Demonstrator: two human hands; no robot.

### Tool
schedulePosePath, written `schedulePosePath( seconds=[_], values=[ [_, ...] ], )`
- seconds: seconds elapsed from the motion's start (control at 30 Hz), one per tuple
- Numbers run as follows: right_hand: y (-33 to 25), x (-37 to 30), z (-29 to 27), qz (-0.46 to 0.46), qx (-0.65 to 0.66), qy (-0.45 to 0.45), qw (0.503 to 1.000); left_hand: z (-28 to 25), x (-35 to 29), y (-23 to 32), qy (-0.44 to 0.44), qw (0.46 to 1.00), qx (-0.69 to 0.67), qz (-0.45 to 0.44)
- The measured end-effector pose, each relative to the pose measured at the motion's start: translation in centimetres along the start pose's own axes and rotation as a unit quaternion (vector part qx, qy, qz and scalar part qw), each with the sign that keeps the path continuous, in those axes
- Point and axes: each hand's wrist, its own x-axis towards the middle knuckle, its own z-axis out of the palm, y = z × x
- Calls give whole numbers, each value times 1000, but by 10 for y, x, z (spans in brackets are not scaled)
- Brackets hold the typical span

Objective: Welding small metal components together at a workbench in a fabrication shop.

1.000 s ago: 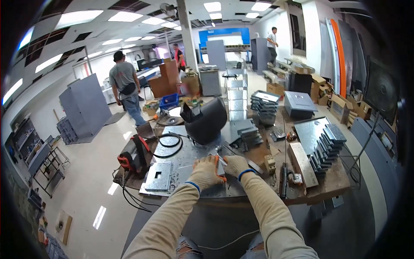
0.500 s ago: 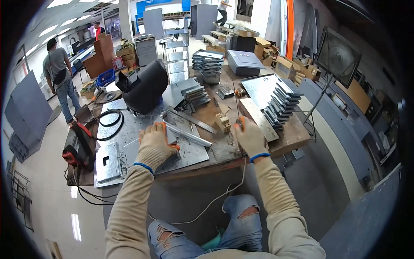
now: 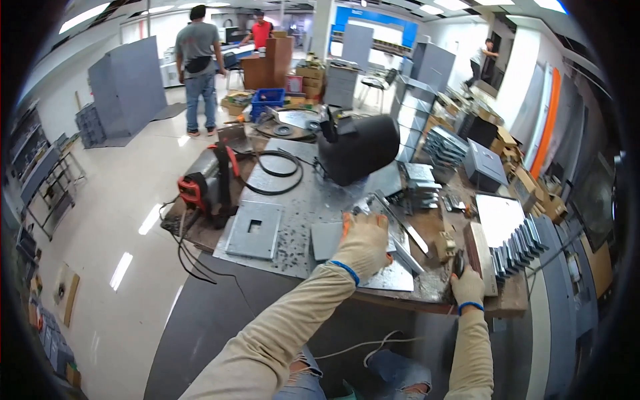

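Observation:
My left hand [image 3: 363, 243], in a cream knit glove with orange on the fingers, is closed over a small grey sheet-metal piece [image 3: 325, 241] on the metal plate; the fingers partly hide their grip. Beside it lie metal strips [image 3: 408, 228]. Near the table's front right, my gloved right hand [image 3: 468, 287] is wrapped around a black-handled welding electrode holder [image 3: 458, 264]. No rod can be made out in it now. A wooden block [image 3: 444, 245] sits just beyond that hand, and a long bar [image 3: 481, 260] lies to its right.
A black welding helmet [image 3: 360, 148] stands behind my left hand. To the left are a red-and-grey welding machine [image 3: 210, 180], a coiled black cable [image 3: 272, 175] and a plate with a square hole [image 3: 255, 230]. Stacked metal brackets [image 3: 519, 247] stand at right. Two people work in the background left, another at back right.
The view has swung left, so the table appears further right. The thin upright rod above my right hand no longer shows. The grey piece now shows beside my left hand.

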Motion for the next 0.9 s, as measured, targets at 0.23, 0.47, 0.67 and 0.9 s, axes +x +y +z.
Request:
schedulePosePath(
  seconds=[0.23, 0.47, 0.67, 0.9],
  values=[
    [3, -19, -1, -18, -7, 40, 999, -8, 4, 2, -32, 999, -33, 6],
    [52, -83, -50, -61, 442, 170, 878, -13, 8, -1, -54, 998, 4, -22],
    [42, -222, -105, 9, 841, -15, 541, -12, 23, -18, -65, 996, 28, -59],
    [15, -293, -96, -3, 765, -197, 614, -17, 39, -42, -66, 994, 36, -73]
  ],
)
